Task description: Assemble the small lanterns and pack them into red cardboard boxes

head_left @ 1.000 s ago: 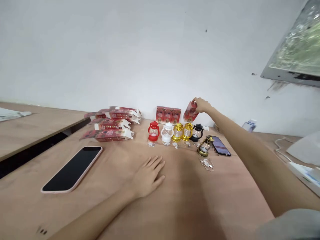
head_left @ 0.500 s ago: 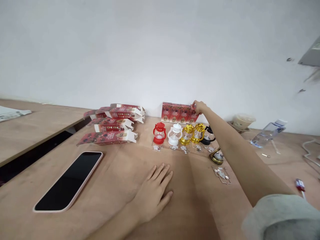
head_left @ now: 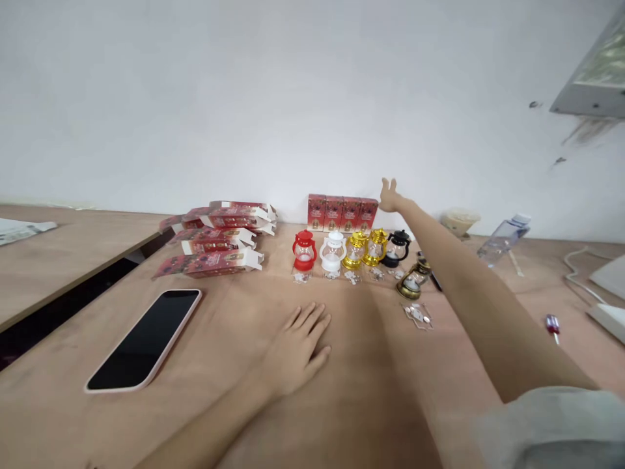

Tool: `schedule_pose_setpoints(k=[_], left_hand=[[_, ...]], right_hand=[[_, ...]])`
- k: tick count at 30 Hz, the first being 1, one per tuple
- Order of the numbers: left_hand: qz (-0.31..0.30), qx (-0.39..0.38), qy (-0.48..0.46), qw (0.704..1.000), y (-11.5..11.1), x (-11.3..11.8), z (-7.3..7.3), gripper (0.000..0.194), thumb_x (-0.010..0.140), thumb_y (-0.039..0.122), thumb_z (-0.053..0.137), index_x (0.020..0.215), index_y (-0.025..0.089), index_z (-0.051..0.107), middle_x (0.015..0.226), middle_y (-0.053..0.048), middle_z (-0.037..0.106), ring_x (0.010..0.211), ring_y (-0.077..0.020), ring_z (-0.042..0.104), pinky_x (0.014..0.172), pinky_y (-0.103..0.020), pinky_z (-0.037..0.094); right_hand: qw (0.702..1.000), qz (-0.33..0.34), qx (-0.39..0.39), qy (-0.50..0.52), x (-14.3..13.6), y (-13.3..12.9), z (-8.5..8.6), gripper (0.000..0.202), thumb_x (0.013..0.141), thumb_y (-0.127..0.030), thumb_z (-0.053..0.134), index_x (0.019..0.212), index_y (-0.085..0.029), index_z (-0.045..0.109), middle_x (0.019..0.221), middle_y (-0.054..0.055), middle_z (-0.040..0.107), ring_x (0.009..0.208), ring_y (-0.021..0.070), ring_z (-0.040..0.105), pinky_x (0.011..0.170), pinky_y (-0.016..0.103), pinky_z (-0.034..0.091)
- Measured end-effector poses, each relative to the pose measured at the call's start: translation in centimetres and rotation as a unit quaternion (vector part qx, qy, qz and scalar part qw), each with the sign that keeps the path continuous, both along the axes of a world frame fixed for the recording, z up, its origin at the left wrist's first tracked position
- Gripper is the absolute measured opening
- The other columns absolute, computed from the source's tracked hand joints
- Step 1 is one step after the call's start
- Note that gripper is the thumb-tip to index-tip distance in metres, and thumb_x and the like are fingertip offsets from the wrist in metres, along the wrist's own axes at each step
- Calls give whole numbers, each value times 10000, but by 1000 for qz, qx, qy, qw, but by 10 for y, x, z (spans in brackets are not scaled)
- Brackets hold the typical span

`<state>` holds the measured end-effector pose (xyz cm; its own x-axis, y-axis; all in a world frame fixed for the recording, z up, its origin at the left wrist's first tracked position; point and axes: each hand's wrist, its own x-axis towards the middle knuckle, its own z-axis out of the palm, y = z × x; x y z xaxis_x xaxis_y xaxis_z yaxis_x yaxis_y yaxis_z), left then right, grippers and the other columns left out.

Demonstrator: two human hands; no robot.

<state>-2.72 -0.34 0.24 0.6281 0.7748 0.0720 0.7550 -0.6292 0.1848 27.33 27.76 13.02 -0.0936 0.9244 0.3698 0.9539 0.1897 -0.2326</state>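
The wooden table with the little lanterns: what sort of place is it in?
Probably an informal workroom, though I can't be sure. Miniature lanterns stand in a row with loose parts before them, four red boxes stand behind, and what looks like a screwdriver lies at right.

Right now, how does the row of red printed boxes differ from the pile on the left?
The row of red printed boxes stands upright; the pile of red printed boxes lies down. The pile shows white open flaps; the row shows none. Both have red printed sides.
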Motion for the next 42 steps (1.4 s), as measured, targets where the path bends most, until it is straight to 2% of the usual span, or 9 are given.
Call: schedule_pose_setpoints(k=[6, 12, 16, 22, 26, 31, 37, 39, 42], left_hand=[[-3, -22, 31, 999, 3, 2, 1, 578, 929, 423, 268, 1430, 135, 278, 1512, -100, 209, 1405, -255, 175, 1141, -479, 172], [-11, 1, 29, 1000, 10, 0, -9, 598, 931, 484, 214, 1443, 179, 246, 1518, -71, 186, 1411, -247, 148, 1141, -475, 156], [-9, 8, 28, 1000, 11, -1, -9, 589, 928, 490, 226, 1438, 197, 265, 1514, -65, 205, 1407, -244, 169, 1140, -471, 164], [-13, 6, 5, 1000, 13, -4, -12, 592, 922, 496, 249, 1430, 194, 284, 1507, -66, 242, 1403, -244, 191, 1137, -485, 171], [-10, 8, -46, 999, 16, -5, -14, 594, 900, 477, 331, 1420, 191, 301, 1487, -84, 305, 1384, -251, 254, 1131, -489, 192], [-16, -11, -152, 988, 7, 3, -16, 674, 839, 491, 464, 1410, 169, 305, 1456, -127, 361, 1345, -286, 328, 1115, -486, 247], [-2, -140, -435, 890, -19, 22, -5, 759, 728, 576, 579, 1352, 190, 383, 1358, -125, 487, 1284, -282, 425, 1078, -473, 338], [18, -159, -489, 857, -24, 25, 3, 740, 702, 585, 595, 1307, 189, 441, 1287, -106, 555, 1249, -273, 468, 1068, -460, 361], [106, -128, -500, 850, -22, 24, 12, 656, 660, 575, 626, 1182, 187, 547, 1174, -77, 632, 1196, -277, 519, 1055, -441, 388]], right_hand=[[990, -19, 132, -49, 31, -88, 38, 534, 785, -161, 444, 1308, -91, 360, 1328, 229, 387, 1053, 345, 549, 873, 536, 416], [984, 106, -28, -141, 45, -191, -11, 414, 775, -304, 560, 1176, -206, 533, 1095, 105, 587, 879, 238, 593, 818, 369, 456], [982, 115, -44, -145, 48, -210, -39, 382, 721, -301, 646, 1096, -243, 597, 1090, 77, 589, 874, 228, 592, 780, 320, 454], [986, 109, -62, -108, 56, -210, -39, 184, 748, -173, 598, 925, -200, 640, 939, 82, 584, 816, 205, 581, 731, 301, 443], [991, 94, 34, 91, 50, -221, -45, 100, 830, -247, 523, 888, -195, 587, 852, 42, 560, 746, 167, 567, 736, 319, 459], [858, 185, -13, 480, -12, -259, -86, 280, 829, -483, 534, 935, -231, 475, 775, -20, 544, 597, 115, 567, 560, 268, 494], [743, 292, -213, 563, -95, -303, -132, 385, 806, -580, 525, 944, -233, 428, 775, -29, 558, 552, 102, 591, 507, 260, 511], [763, 291, -201, 541, -103, -309, -132, 381, 837, -587, 465, 984, -238, 426, 864, 3, 587, 653, 127, 619, 582, 301, 541], [895, 222, -78, 380, -86, -311, -125, 295, 908, -456, 413, 1103, -241, 462, 1117, 73, 581, 1001, 196, 587, 862, 401, 502]])
